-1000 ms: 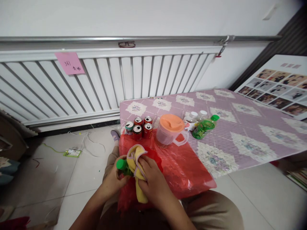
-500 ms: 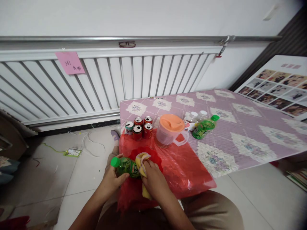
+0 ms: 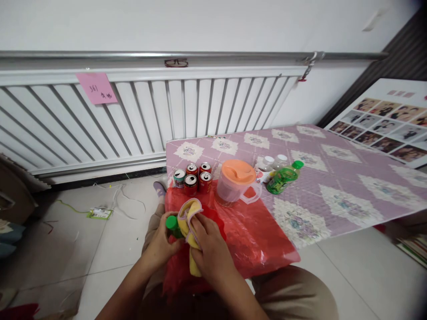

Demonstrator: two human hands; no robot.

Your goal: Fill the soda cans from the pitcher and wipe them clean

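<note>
Beside the right hand, closed on a yellow cloth, a green-capped bottle is gripped by the curled left hand. By hard rubbing, it could be twisted loose.

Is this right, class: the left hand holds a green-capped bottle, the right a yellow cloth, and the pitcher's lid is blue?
No: the head view shows the lid is orange, not blue; the left hand holds the bottle, the right hand the yellow cloth.

White radiator runs along white wall, metal pipe above. Floor is pale tile. Photo board at right.
</note>
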